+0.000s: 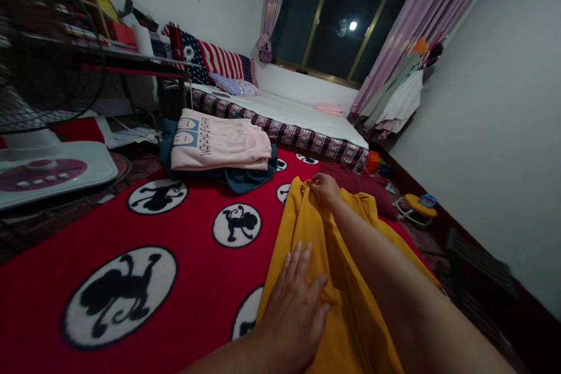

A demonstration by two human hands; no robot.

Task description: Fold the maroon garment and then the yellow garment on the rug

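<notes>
Two hands are laid on a yellow garment [346, 280] spread over the red blanket [197, 257] at about 5 o'clock. The left hand [295, 304] is pressed flat on it, fingers open. The garment's far edge is pinched closed in the right hand [323, 187]. Folded clothes [219, 146] are stacked at 11 o'clock, well apart.

The yellow garment [350, 280] runs off the bottom edge, partly under both forearms.
</notes>
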